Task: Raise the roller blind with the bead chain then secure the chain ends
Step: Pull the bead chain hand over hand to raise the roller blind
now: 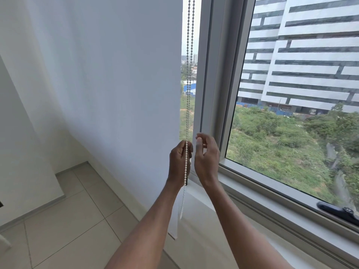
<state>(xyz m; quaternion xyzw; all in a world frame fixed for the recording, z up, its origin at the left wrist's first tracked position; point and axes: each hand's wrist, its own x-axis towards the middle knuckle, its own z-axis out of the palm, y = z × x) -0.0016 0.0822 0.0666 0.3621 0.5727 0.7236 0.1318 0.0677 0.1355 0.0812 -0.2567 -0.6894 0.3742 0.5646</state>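
A white roller blind (116,84) hangs fully down over the left part of the window, its bottom bar near the sill. Two strands of white bead chain (190,55) drop from the top edge beside the blind's right edge. My left hand (179,162) is closed around a strand at about sill height, and the chain runs on down in front of my wrist. My right hand (206,154) is just to the right, thumb and fingers pinched near the other strand; whether it holds the strand I cannot tell.
A grey window frame (213,74) stands right of the chain. The white sill (272,199) runs to the lower right with a black window handle (338,210) on it. Tiled floor (68,220) lies at the lower left.
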